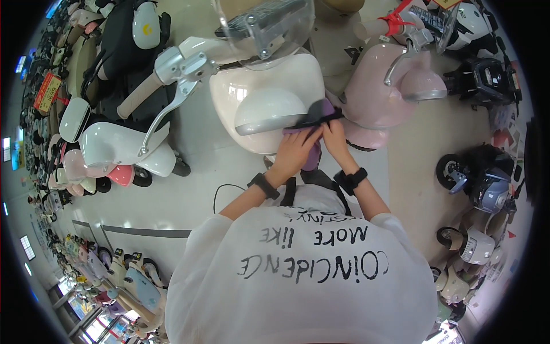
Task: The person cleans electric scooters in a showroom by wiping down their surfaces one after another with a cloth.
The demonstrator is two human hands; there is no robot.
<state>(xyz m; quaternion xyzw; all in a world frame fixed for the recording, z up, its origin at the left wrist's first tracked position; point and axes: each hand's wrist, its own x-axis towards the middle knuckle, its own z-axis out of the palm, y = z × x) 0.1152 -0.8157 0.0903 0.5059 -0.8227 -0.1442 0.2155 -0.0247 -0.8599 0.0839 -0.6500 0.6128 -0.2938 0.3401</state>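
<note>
In front of me stands a cream-white scooter point(235, 86) with a rounded headlight point(269, 109) trimmed in silver. Against its lower right front I hold a purple and black piece of cloth point(322, 108); its exact kind is unclear. My left hand point(293, 153) is closed on the cloth's near left part, its back turned up. My right hand point(334, 140) pinches the black edge on the right, fingertips partly hidden. Purple fabric hangs down between the two hands. Both wrists wear black bands.
A pink scooter point(372, 86) stands close on the right. The white scooter's handlebar grip point(137, 96) and brake lever point(166, 117) reach out left, near another white scooter point(117, 143). Dark scooters point(484, 172) line the right side. A thin black cable point(216, 195) lies on the floor.
</note>
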